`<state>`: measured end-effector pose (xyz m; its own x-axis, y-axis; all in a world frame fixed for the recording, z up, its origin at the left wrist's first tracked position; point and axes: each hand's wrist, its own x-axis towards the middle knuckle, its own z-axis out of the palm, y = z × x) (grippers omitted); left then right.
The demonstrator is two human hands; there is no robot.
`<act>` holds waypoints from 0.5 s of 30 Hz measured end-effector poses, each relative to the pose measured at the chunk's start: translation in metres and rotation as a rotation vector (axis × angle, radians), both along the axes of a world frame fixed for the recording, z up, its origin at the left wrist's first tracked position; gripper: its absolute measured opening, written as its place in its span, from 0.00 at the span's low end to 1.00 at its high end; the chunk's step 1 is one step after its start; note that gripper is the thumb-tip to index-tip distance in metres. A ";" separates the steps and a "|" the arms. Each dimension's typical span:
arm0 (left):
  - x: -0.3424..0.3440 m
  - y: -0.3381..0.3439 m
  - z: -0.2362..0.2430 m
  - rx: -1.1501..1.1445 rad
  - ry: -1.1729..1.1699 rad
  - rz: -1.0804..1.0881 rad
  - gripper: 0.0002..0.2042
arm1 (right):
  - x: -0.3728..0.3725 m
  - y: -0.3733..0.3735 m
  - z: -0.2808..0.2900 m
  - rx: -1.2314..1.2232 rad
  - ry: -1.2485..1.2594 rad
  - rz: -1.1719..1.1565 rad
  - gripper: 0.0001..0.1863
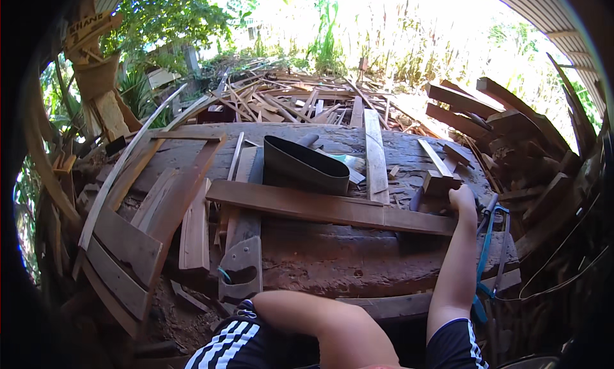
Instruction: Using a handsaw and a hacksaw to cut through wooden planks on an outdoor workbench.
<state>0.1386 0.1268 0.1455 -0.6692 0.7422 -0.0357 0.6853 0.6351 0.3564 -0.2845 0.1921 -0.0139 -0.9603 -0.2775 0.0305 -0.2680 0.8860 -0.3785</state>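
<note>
My right hand (462, 197) reaches to the right part of the thick dark workbench (307, 254). Its fingers are curled beside a brown wooden block (440, 183). What they grip is hidden by the hand itself. A long reddish-brown board (320, 204) lies across the bench, its right end by my right forearm. My left arm (320, 314) is bent across the lower edge, and the left hand does not show. A turquoise-framed saw (486, 244) rests just right of the right forearm.
A handsaw (243, 270) lies left of centre, handle toward me. Behind the long board stands a dark open-topped oval container (304, 167). A pale plank (376, 154) points away. Several boards (131, 241) lean at the left; beams (505, 113) are stacked right, and scrap wood (300, 100) is heaped behind.
</note>
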 end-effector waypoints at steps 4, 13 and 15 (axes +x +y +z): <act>-0.008 0.004 -0.001 0.015 -0.039 0.033 0.12 | 0.001 0.002 0.001 0.019 0.071 0.016 0.29; -0.025 -0.005 -0.015 0.100 -0.152 0.116 0.13 | -0.016 -0.005 -0.011 0.125 0.093 0.068 0.29; -0.030 -0.006 -0.021 0.135 -0.204 0.122 0.13 | -0.030 -0.009 -0.027 0.158 0.146 0.068 0.24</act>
